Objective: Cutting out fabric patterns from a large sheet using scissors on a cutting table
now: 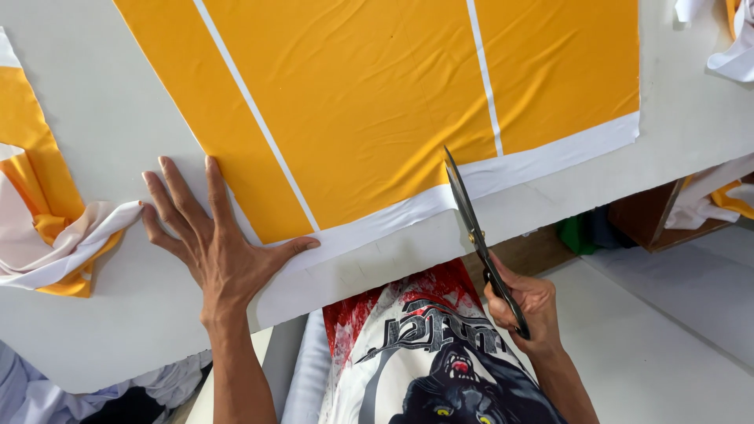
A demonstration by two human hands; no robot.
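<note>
A person at a grey cutting table point(110, 102) cuts orange fabric point(369, 94) with white stripes.
The left hand point(216, 235) lies flat, fingers spread, pressing the fabric's lower corner; the right hand point(526, 302) grips closed black scissors point(475, 232), blades touching the white bottom border.

- Bright, even daylight-type light, no hard hotspots; orange fabric point(353, 102) reads saturated, not clipped.
- White table point(110, 110) near full brightness but surface detail holds (faint pencil marks visible near the edge).
- Soft shadows only: thin one under the left hand point(212, 235), another along the scissors point(479, 235) blade on the white strip.
- Wrinkles in the fabric show low-contrast shading, so light is diffuse, from above.
- Focus sharp across table and hands; floor point(667, 330) at lower right slightly softer.
- Mild wide-angle stretch at the corners; no motion blur.
</note>
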